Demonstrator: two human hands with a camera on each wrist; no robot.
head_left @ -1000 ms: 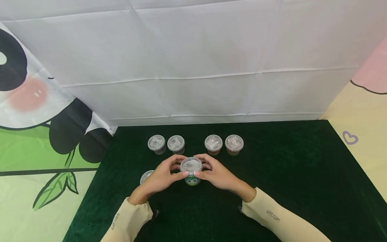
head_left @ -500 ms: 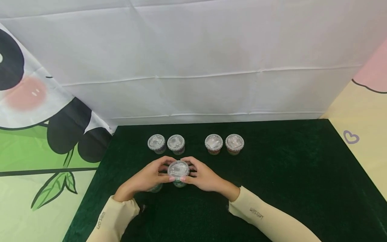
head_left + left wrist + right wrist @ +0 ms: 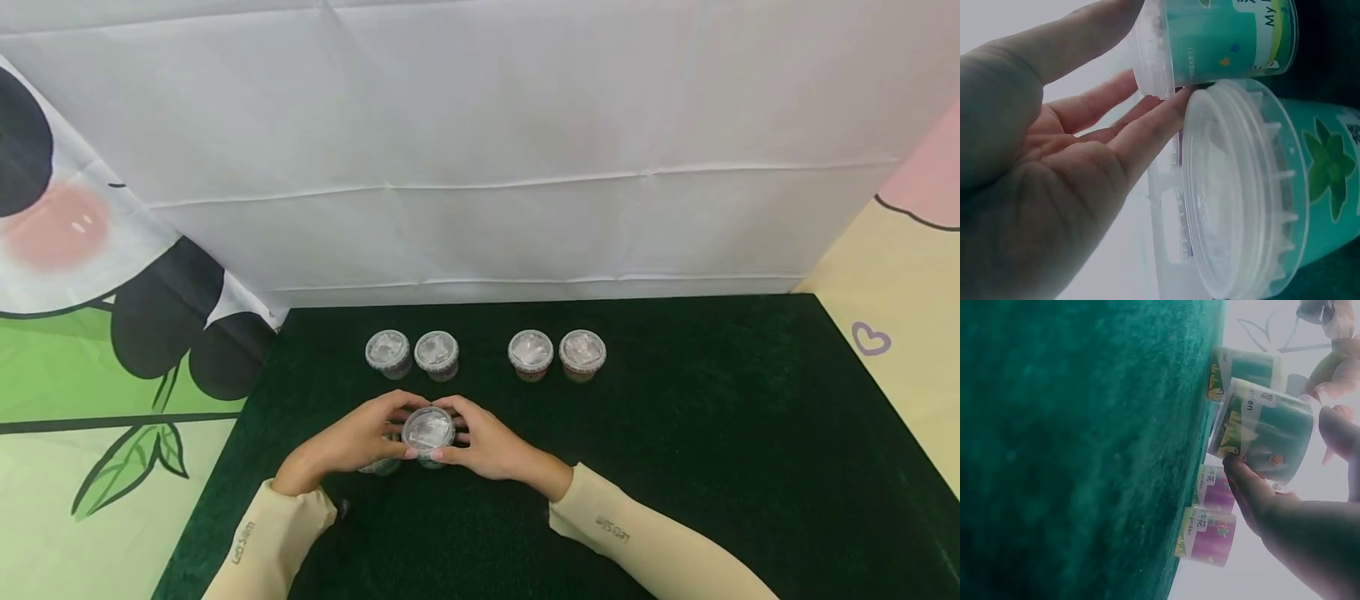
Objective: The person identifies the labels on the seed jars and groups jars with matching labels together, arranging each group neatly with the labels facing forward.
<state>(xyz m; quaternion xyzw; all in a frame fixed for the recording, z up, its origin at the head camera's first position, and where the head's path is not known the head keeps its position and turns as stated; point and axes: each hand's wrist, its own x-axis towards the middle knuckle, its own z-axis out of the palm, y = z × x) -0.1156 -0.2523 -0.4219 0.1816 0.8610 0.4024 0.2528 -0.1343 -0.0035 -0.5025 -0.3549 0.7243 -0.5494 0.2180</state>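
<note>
Between my two hands is a small clear-lidded plastic tub with a green label, upright, at the left-middle of the table. My left hand holds its left side, thumb in front and fingers behind at the lid. With thumb and fingers, my right hand holds the right side. A second green-labelled tub stands close beside the held one; in the head view my left hand mostly covers it. The right wrist view shows the held tub in front of the other green tub. Whether its base touches the cloth, I cannot tell.
Two lidded tubs stand at the back left of the dark green cloth, and two more with reddish contents farther right. Purple-labelled tubs appear in the right wrist view. A white cloth wall rises behind.
Both hands have carried the green tub leftward and slightly nearer to me, up beside the other green tub. The back-row tubs stay where they were.
</note>
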